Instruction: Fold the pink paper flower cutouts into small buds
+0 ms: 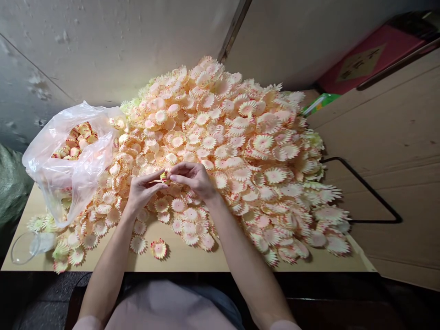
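Observation:
My left hand (144,189) pinches a small yellow artificial flower piece (163,177) with red edges between thumb and fingers. Close on its right side, the thumb and fingertips of my right hand (196,180) are pressed together. Whatever lies between those right fingertips is too small to make out. Both hands are over the near part of a large heap of pale pink and cream artificial flower petals (209,142) with fringed rims. A single red-edged flower piece (158,249) lies on the wooden table (192,261) in front of the heap.
A translucent plastic bag (85,176) at the left contains several curled flower pieces (79,140). Near the left front edge is a clear round container (24,249). Cardboard (385,169) with a black metal bar (369,185) borders the right side; a wall (113,50) stands behind.

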`<action>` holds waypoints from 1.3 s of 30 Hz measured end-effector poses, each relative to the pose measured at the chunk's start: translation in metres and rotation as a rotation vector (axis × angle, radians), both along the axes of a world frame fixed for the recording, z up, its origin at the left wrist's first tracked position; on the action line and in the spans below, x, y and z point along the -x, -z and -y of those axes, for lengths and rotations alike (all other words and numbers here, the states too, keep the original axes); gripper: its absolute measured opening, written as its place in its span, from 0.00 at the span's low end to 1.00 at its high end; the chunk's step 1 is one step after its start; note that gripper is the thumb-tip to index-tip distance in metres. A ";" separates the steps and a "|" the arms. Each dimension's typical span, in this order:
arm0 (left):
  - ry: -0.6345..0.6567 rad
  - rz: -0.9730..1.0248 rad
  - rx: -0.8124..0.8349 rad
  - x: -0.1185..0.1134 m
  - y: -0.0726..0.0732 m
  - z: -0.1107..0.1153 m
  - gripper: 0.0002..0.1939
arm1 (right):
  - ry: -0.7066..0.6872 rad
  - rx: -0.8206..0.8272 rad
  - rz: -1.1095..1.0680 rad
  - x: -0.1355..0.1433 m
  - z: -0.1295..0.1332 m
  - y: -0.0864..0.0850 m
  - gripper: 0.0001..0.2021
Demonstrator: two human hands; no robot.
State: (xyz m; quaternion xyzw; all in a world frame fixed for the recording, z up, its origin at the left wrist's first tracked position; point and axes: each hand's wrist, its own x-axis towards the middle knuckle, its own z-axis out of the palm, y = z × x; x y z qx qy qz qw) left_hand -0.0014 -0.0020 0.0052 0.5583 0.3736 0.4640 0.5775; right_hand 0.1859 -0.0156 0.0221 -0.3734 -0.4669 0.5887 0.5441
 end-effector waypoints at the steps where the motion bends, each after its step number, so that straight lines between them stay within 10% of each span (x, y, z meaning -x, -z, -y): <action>1: 0.008 -0.013 -0.007 0.000 0.000 0.000 0.24 | -0.007 0.004 0.000 0.000 0.001 -0.001 0.11; 27: 0.021 -0.089 -0.081 0.002 -0.002 0.001 0.23 | 0.098 0.070 0.069 0.002 -0.004 0.002 0.12; 39: -0.173 -0.003 -0.135 0.002 0.001 -0.002 0.22 | 0.146 -0.079 0.079 0.002 -0.009 0.010 0.07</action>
